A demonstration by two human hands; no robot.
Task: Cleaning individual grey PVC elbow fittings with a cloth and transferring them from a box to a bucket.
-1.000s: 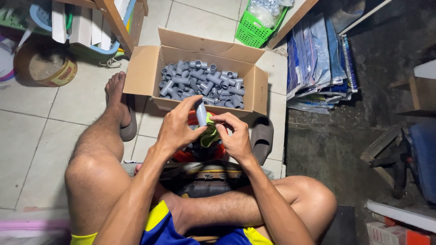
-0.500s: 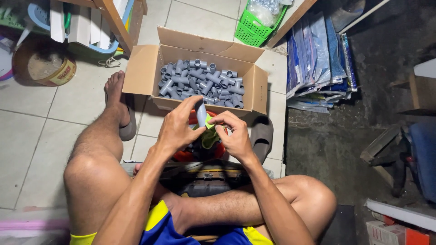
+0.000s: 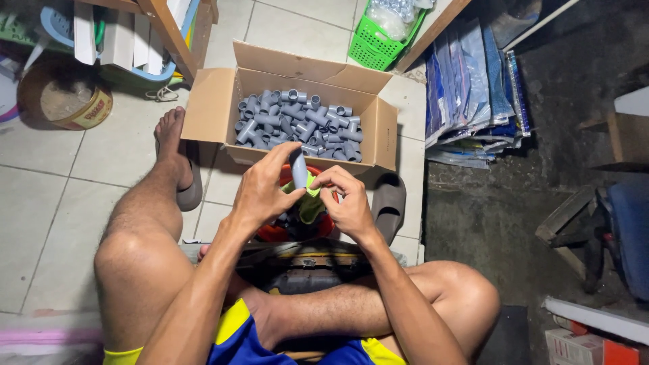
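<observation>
The picture is bright on its left and centre and dim on its right. Light falls from above and a little to the left, washing the pale floor tiles [image 3: 81, 169] evenly and lighting the open cardboard box [image 3: 216, 108] at upper centre without harsh glare. A soft sheen shows on the plastic packets [image 3: 473, 88] at upper right. The right third, over dark concrete [image 3: 487, 223], sinks into shadow and detail there is murky. Shade pools below the forearms at lower centre. Focus is sharp in the middle; the corners look slightly stretched by a wide lens, and the lower left edge is soft.
</observation>
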